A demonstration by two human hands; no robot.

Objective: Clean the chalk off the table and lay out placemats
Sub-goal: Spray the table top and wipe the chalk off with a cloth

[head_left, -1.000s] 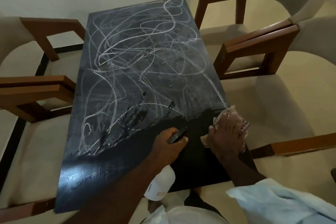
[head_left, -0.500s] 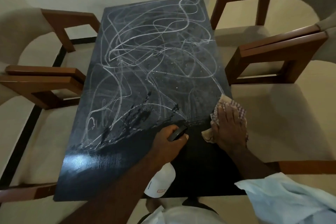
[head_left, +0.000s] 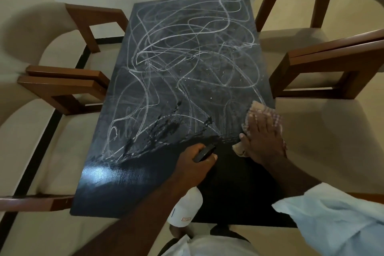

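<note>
A black table point(head_left: 128, 185) fills the middle of the view, covered with white chalk scribbles point(head_left: 187, 52) over its far and middle parts. The near strip is wiped dark and shiny. My left hand point(head_left: 195, 162) grips a white spray bottle point(head_left: 186, 210) with a black nozzle, held over the near part of the table. My right hand point(head_left: 262, 137) lies flat on a checked cloth point(head_left: 261, 110), pressing it on the table near the right edge, at the border between wiped and chalked surface. Wet spatter marks point(head_left: 164, 129) sit left of the cloth.
Cream upholstered chairs with brown wooden arms stand on both sides: two at the left point(head_left: 62, 89) and two at the right point(head_left: 324, 64). A pale wall lies beyond the table's far end. A dark floor stripe point(head_left: 41, 135) runs under the left chairs.
My right hand has pushed the cloth away from me along the right edge into the chalked area. My left hand with the bottle has stayed roughly in place. The view has shifted.
</note>
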